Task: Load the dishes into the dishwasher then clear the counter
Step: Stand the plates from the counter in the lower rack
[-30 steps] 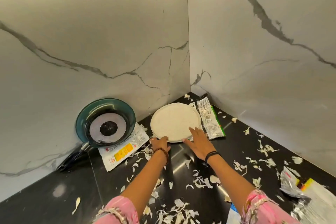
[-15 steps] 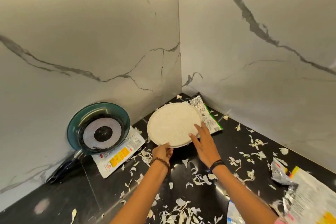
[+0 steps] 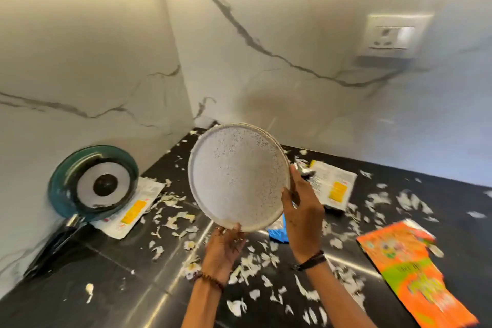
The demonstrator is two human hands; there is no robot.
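A white speckled plate is held up off the black counter, tilted with its face toward me; a second rim seems to show behind it. My left hand grips its bottom edge. My right hand grips its right edge. A teal frying pan leans against the left marble wall, its underside showing, handle pointing down-left.
Several white peel scraps litter the counter. Empty food packets lie around: one under the pan, one behind my right hand, an orange one at right. A wall socket sits upper right.
Both hands have lifted the plate from the counter corner and tipped it up toward me. The view has swung to the right, bringing the socket and orange packet in.
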